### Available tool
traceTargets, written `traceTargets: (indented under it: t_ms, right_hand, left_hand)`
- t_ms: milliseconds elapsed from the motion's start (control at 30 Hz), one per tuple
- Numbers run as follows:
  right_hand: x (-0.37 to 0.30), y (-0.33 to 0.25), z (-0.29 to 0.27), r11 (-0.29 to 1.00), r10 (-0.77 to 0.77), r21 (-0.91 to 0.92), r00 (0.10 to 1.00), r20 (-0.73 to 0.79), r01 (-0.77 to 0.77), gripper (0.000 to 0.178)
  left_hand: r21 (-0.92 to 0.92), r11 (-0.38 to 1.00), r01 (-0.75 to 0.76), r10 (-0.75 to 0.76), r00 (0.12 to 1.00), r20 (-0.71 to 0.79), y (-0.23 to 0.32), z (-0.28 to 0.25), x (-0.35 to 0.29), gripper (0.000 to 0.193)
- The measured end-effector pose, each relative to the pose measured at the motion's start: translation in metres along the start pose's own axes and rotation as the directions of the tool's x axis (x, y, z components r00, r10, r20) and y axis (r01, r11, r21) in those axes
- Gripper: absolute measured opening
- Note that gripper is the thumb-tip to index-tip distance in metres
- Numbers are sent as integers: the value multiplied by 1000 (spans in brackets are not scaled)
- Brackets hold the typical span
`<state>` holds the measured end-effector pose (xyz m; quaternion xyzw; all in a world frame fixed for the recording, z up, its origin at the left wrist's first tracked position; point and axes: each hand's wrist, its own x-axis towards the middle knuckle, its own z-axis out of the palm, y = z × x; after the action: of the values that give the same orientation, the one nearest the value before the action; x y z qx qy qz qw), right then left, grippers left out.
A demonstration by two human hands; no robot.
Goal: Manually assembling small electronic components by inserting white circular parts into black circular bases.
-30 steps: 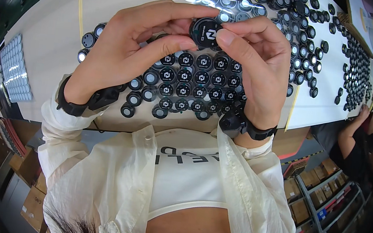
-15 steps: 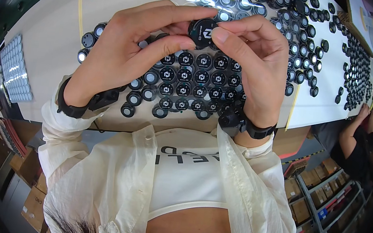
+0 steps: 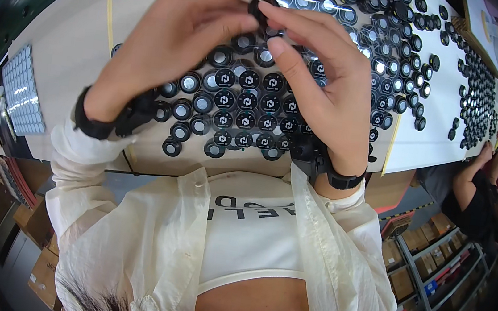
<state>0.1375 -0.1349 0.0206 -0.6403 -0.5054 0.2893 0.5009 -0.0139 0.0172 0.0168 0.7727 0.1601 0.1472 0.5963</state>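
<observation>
My left hand (image 3: 180,32) pinches a small black round puck (image 3: 257,11) between thumb and forefinger above the table. The puck is tilted, and its face is mostly hidden. My right hand (image 3: 327,72) is closed around the puck from the other side, its forefinger across it and the thumb lower down. Beneath the hands lie rows of black round labels (image 3: 247,101) with a white mark, on a clear sheet. More black pucks with pale round centres (image 3: 183,109) lie beside and under that sheet.
Many black pucks (image 3: 406,66) spread over the right part of the table. A sheet of pale round pieces (image 3: 23,90) lies at the far left. Yellow tape strips (image 3: 110,8) cross the table. A co-worker (image 3: 475,183) is at the right; boxes (image 3: 419,238) stand on a rack below.
The puck has moved slightly left and up and turned, so its marked face no longer shows. My right thumb has come off that face and moved lower; both hands have shifted left.
</observation>
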Motion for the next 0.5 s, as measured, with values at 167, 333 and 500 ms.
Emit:
traceTargets:
  t_ms: [167,333,500]
  right_hand:
    - [-2,-3,-1,993,-86,77,996,7,85,38]
    - [-7,-9,-22,994,-84,-75,996,-2,84,32]
    - [-21,-8,-56,960,103,-245,983,-154,-139,25]
  left_hand:
    - [377,925,-49,83,994,-75,-7,-45,59,33]
    - [922,386,-32,136,990,-23,-35,-104,118,29]
    - [976,195,-97,206,977,56,-56,-76,149,27]
